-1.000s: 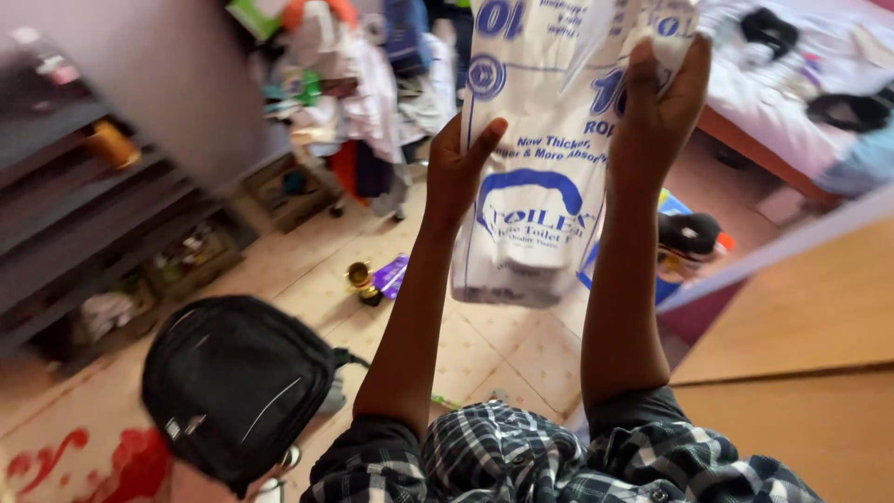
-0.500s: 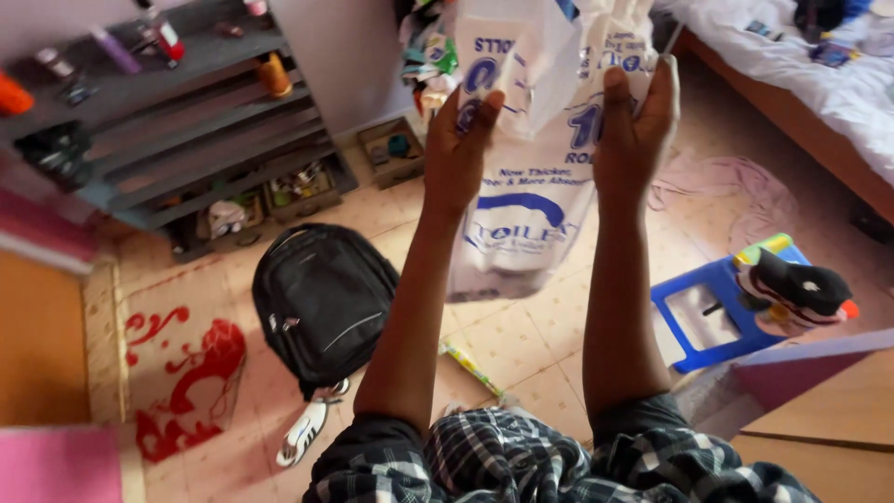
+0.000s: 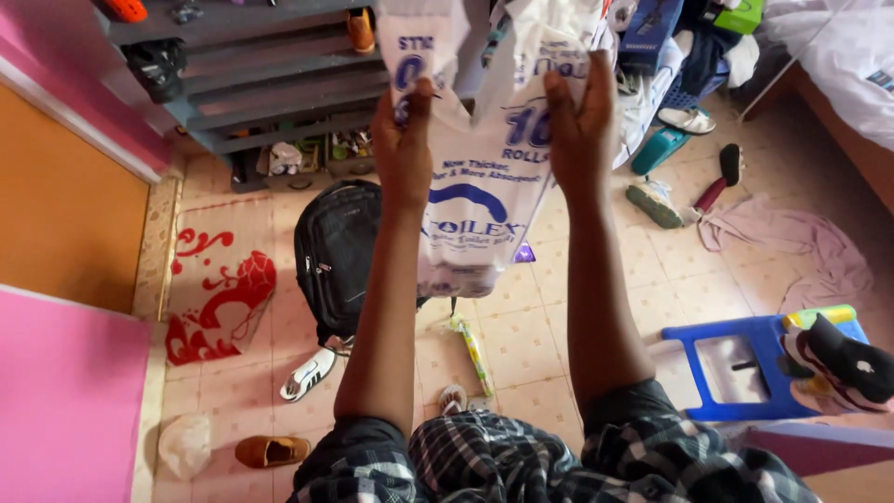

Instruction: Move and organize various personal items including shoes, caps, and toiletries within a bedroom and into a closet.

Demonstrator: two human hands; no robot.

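Toilet-roll bag (image 3: 484, 186): thin plastic film, semi-glossy, crinkled, white with blue print. Backpack (image 3: 337, 247): black woven cloth, matt. Floor (image 3: 540, 335): smooth tile, slight sheen. Stool (image 3: 736, 368): blue moulded plastic, glossy. Shelf unit (image 3: 270, 79): grey painted boards, matt. Sleeves (image 3: 521, 461): plaid cloth. Pink cloth (image 3: 792, 242) on the floor: soft, rumpled.

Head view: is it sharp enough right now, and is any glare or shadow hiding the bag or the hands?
Head view: mostly sharp, with no glare on the white plastic bag; left hand and right hand are backlit and dark; bright daylight washes out the bed top right; edges bend with wide-angle distortion.
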